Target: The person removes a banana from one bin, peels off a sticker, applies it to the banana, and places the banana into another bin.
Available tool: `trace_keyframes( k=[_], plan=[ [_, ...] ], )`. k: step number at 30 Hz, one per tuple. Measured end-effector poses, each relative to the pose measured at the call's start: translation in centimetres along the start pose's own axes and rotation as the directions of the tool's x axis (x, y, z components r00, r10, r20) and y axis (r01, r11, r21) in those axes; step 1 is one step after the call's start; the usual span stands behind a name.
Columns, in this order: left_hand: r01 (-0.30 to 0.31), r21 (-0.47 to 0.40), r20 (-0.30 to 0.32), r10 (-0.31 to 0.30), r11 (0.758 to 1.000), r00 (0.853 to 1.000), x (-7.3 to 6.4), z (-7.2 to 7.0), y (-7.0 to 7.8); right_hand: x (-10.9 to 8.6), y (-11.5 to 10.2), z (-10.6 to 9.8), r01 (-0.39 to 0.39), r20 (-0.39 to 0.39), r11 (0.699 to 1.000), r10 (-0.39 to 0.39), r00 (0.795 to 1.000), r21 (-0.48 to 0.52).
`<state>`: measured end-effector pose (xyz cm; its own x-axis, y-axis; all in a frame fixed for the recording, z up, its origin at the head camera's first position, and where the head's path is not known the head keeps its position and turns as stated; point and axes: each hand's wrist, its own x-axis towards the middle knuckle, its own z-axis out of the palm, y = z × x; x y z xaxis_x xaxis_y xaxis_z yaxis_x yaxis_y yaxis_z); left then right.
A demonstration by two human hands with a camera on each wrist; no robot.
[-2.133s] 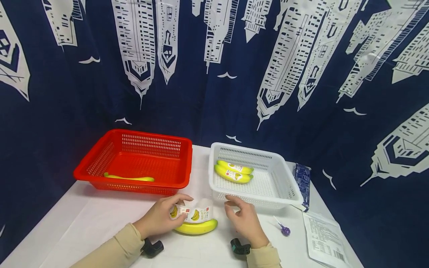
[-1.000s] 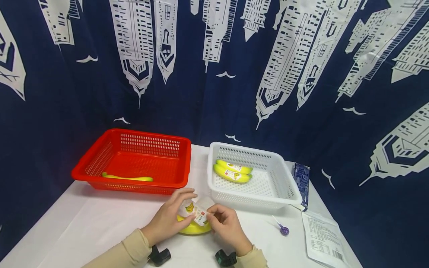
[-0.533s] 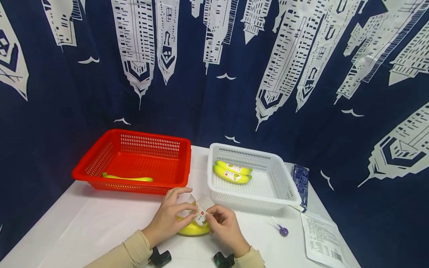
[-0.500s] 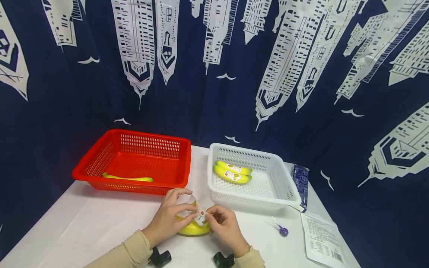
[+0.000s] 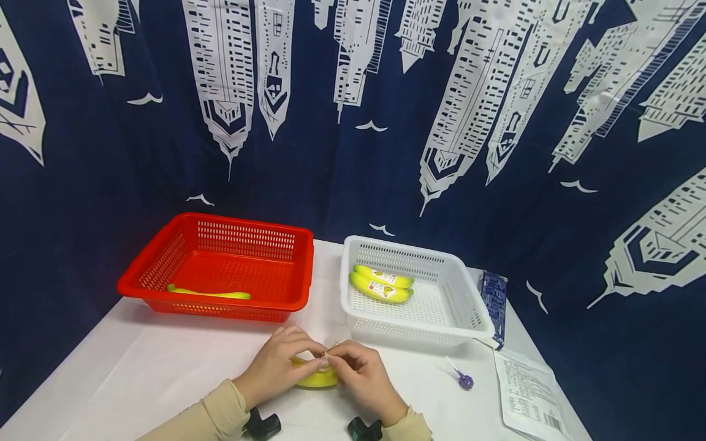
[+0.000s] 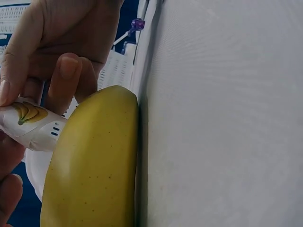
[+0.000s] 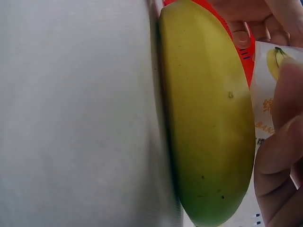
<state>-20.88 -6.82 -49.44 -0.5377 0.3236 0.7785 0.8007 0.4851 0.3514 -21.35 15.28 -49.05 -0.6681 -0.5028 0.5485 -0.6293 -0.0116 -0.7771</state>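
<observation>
A yellow banana lies on the white table below both hands; its green-tipped end shows in the right wrist view. Behind it, a strip of white banana stickers is held up, bent between the hands, with a banana picture printed on it. My left hand pinches the strip with thumb and index finger. Fingertips of my right hand meet the left ones there and pinch the sticker strip too. In the head view the fingers hide most of the strip.
A red basket with a yellow banana stands at the back left. Right of it, a white basket holds two labelled bananas. A purple lollipop, a white packet and a dark blue packet lie at the right.
My right hand has come in from the right to the sticker strip. The strip, first spread flat behind the banana, is now bent up, and both hands' fingertips have closed together over it.
</observation>
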Motion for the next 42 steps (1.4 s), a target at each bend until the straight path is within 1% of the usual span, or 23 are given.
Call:
trace_keyframes(
  k=[5,10,17,24,30,35,42],
  plan=[
    [0.003,-0.018,-0.017,-0.003,1.0,1.0,-0.1,0.0,-0.1,0.0,0.1,0.0,0.009,0.012,1.0,-0.009,1.0,0.0],
    [-0.01,-0.02,-0.036,0.009,1.0,0.999,-0.2,0.2,-0.2,-0.1,0.1,0.1,0.002,0.007,1.0,-0.002,1.0,-0.011],
    [0.013,-0.026,-0.016,-0.013,1.0,1.0,-0.2,0.1,0.0,-0.1,-0.2,0.1,-0.037,-0.01,0.999,0.037,0.999,-0.033],
    [-0.008,-0.007,-0.014,0.008,1.0,1.0,0.1,-0.1,0.3,-0.1,-0.4,0.1,-0.089,-0.035,0.994,0.087,0.996,-0.058],
    [-0.003,0.026,0.015,0.003,1.0,1.0,0.2,-0.2,0.4,-0.1,-0.5,-0.1,-0.128,-0.067,0.986,0.121,0.99,-0.103],
    [0.016,0.034,0.03,-0.017,0.999,0.999,0.2,-0.2,0.2,0.0,-0.8,-0.2,-0.163,-0.086,0.98,0.154,0.984,-0.11],
    [0.084,-0.001,0.053,-0.084,0.996,0.995,0.2,-0.2,0.1,0.0,-1.1,-0.4,-0.182,-0.102,0.977,0.17,0.98,-0.116]
  ],
)
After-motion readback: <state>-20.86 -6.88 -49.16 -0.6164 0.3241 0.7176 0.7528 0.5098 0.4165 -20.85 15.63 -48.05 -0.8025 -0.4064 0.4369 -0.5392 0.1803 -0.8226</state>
